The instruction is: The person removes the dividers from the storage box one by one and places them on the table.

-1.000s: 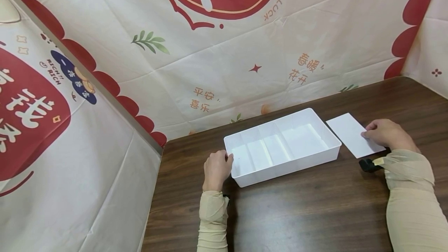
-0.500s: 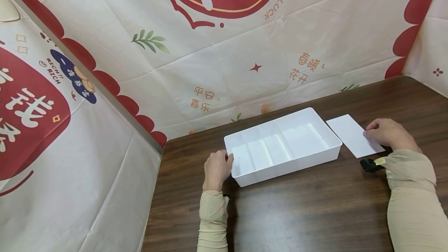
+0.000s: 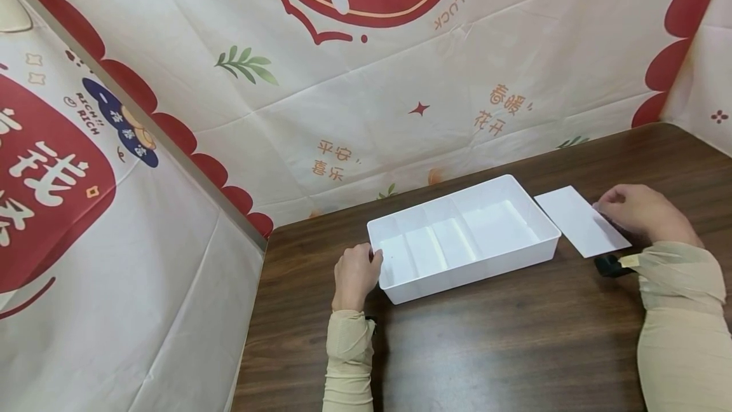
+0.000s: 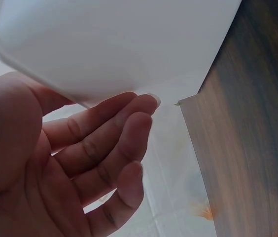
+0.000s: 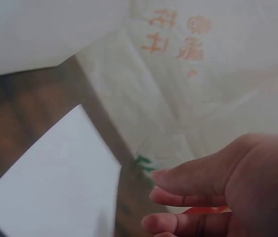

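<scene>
A white shallow tray [image 3: 474, 269] with low ridges across its floor lies on the table. At its left end my left hand [image 3: 353, 275] grips the wall. In the left wrist view that hand [image 4: 87, 153] has its thumb over the rim of the tray [image 4: 119, 44] and its fingers against the outside. A flat white card [image 3: 583, 221] lies just right of the tray. Beside its right edge is my right hand [image 3: 643, 208], fingers loosely bent. In the right wrist view this hand [image 5: 218, 182] is apart from the card [image 5: 60, 173] and holds nothing.
The brown wooden table [image 3: 486, 348] runs back to a white printed cloth [image 3: 366, 119] hung behind it. Another cloth panel [image 3: 189, 285] stands along the left side. A black wrist mount [image 3: 610, 266] sits by the right sleeve, near the card's front corner.
My right hand has let go of the card's edge and moved slightly right, away from it. The card, the tray and my left hand stay practically in place.
</scene>
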Demonstrator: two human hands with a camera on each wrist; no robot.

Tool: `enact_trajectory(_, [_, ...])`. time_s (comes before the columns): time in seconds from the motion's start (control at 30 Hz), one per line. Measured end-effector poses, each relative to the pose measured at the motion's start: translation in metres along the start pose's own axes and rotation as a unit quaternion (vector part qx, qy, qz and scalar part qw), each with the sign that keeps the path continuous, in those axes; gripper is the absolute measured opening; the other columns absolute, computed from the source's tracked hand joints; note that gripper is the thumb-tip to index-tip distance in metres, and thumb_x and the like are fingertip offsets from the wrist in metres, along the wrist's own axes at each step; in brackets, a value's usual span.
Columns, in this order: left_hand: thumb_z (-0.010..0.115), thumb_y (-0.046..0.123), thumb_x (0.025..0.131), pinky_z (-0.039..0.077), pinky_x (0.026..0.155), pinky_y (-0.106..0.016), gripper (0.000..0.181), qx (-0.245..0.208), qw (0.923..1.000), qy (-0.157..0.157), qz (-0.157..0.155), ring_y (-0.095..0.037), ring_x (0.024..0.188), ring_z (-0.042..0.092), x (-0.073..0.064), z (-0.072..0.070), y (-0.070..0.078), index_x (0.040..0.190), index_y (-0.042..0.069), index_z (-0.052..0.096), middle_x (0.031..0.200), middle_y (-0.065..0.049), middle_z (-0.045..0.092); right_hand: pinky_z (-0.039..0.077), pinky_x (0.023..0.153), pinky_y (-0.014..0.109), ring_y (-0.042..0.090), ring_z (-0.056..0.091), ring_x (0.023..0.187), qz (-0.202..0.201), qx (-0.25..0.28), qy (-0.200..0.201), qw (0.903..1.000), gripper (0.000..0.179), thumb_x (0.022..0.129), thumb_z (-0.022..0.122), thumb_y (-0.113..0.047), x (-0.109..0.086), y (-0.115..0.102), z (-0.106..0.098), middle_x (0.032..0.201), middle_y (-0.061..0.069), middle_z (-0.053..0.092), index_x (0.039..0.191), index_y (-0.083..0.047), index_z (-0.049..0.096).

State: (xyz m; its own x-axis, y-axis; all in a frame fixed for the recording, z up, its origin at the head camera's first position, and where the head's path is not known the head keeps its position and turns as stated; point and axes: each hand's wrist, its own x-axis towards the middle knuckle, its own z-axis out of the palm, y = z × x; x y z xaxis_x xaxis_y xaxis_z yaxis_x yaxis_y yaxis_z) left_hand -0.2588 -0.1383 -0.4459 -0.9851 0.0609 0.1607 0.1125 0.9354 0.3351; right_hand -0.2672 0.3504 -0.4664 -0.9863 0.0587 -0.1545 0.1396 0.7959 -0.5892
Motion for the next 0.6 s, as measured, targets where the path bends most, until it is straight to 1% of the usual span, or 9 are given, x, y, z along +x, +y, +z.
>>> enact_trajectory(0.2, [0.062, 0.026, 0.096, 0.036, 0.048, -0.031, 0.032, -0.001, 1.0, 0.002, 0.004, -0.015, 0.05, 0.046, 0.001, 0.0, -0.002, 0.067, 0.011, 0.061, 0.057, 0.0, 0.053, 0.044, 0.068, 0.055, 0.047, 0.05, 0.089, -0.024, -0.008, 0.048, 0.9985, 0.045, 0.1, 0.053, -0.031, -0.01, -0.017, -0.01, 0.1, 0.036, 0.057, 0.113, 0.013, 0.054])
enact_trajectory(0.4, [0.061, 0.028, 0.097, 0.036, 0.049, -0.03, 0.033, -0.009, 0.9999, -0.009, 0.001, -0.014, 0.05, 0.046, 0.0, -0.002, -0.002, 0.068, 0.011, 0.063, 0.058, 0.001, 0.054, 0.045, 0.064, 0.05, 0.041, 0.053, 0.084, -0.059, -0.018, 0.086, 0.9944, 0.043, 0.099, 0.056, -0.032, -0.017, -0.039, -0.016, 0.091, 0.026, 0.06, 0.11, 0.01, 0.058])
enact_trajectory(0.5, [0.061, 0.027, 0.097, 0.036, 0.049, -0.03, 0.033, -0.02, 0.9997, -0.011, 0.003, -0.014, 0.051, 0.047, 0.0, -0.002, -0.002, 0.067, 0.011, 0.062, 0.057, 0.001, 0.054, 0.044, 0.062, 0.043, 0.037, 0.054, 0.081, -0.074, -0.018, 0.097, 0.9924, 0.041, 0.099, 0.056, -0.031, -0.019, -0.051, -0.017, 0.087, 0.02, 0.062, 0.108, 0.009, 0.06])
enact_trajectory(0.6, [0.062, 0.026, 0.096, 0.037, 0.05, -0.03, 0.034, -0.031, 0.9994, -0.013, 0.005, -0.015, 0.052, 0.047, 0.001, -0.002, -0.002, 0.066, 0.011, 0.061, 0.057, 0.0, 0.054, 0.041, 0.061, 0.037, 0.033, 0.055, 0.079, -0.084, -0.015, 0.089, 0.9923, 0.041, 0.1, 0.055, -0.032, -0.021, -0.059, -0.018, 0.085, 0.017, 0.062, 0.108, 0.008, 0.062])
